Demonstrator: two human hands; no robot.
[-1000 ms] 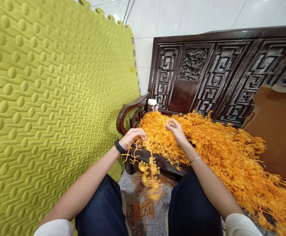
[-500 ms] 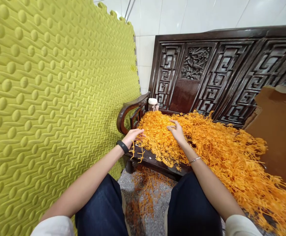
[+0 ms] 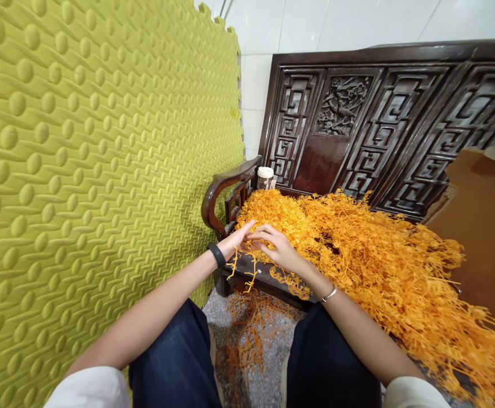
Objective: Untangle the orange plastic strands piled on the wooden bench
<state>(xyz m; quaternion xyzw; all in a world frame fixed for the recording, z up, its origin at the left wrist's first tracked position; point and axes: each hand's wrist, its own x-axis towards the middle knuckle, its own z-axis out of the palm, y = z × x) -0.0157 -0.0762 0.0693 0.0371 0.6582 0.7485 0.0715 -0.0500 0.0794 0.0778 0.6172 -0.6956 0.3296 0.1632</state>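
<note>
Right hand [image 3: 279,250] has neared left hand [image 3: 233,241], obscuring its hold on orange stems [image 3: 254,272].

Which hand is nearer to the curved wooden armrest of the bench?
Left. The left hand is just below and right of the armrest in the picture; the right hand is farther right.

Yellow-green mat [image 3: 115,164] at left; white-lidded cup [image 3: 265,177] beside the dark wooden armrest [image 3: 231,178]; brown cardboard [image 3: 485,221] at right.

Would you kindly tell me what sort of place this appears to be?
Probably a room in a home, judging by the carved wooden bench, the white tiled wall and the yellow-green foam mat standing upright.
</note>
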